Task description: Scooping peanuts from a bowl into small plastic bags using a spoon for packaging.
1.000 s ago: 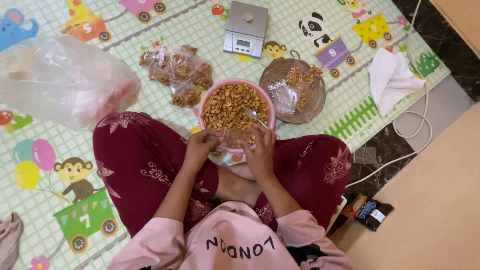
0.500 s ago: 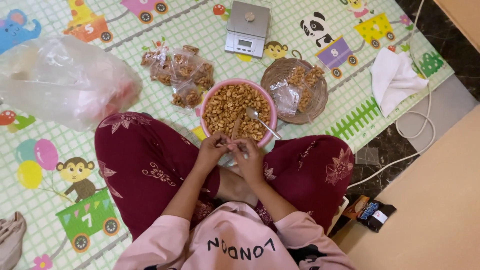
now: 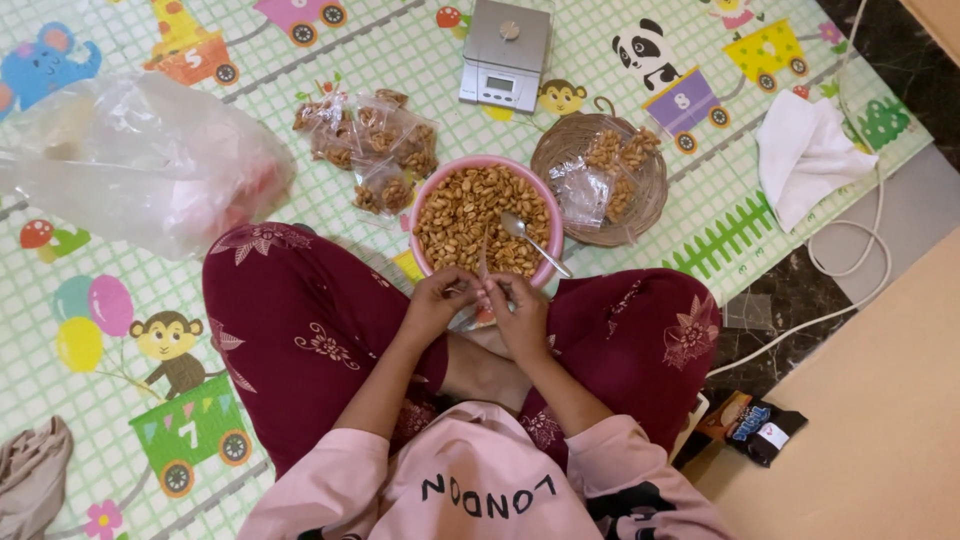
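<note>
Person seated cross-legged on a play mat [image 3: 330, 80], both forearms bare below pink sleeves, angled inward and forward so the hands meet over the lap, just at the near rim of the bowl [image 3: 428, 195].

Left hand [image 3: 438, 300]: wrist bent, fingers curled, thumb and fingertips pinched together on the left edge of a small bag [image 3: 480, 268]. Right hand [image 3: 520, 312]: back of hand up, fingers folded, pinched on the bag's right edge. Hands nearly touch, the bag between them. Bag is thin clear plastic, stands up narrow from the pinch, its top over the near rim of the bowl. Contents too small to tell.

Bowl: round, pink plastic, filled with tan peanuts [image 3: 470, 205], glossy and split. A metal spoon [image 3: 530, 238] lies in it, scoop in the peanuts, handle over the right rim.

Left of the bowl: a cluster of filled clear packets [image 3: 370, 145], crinkled, brown contents. Right of the bowl, touching it: a round woven basket [image 3: 650, 185], brown, holding more packets. Beyond the bowl: a square silver scale [image 3: 505, 55]. Far left: a large crumpled translucent sack [image 3: 140, 160]. Right: a white cloth [image 3: 810, 155] and a white cable [image 3: 850, 270]. Trousers are maroon with a floral print.
</note>
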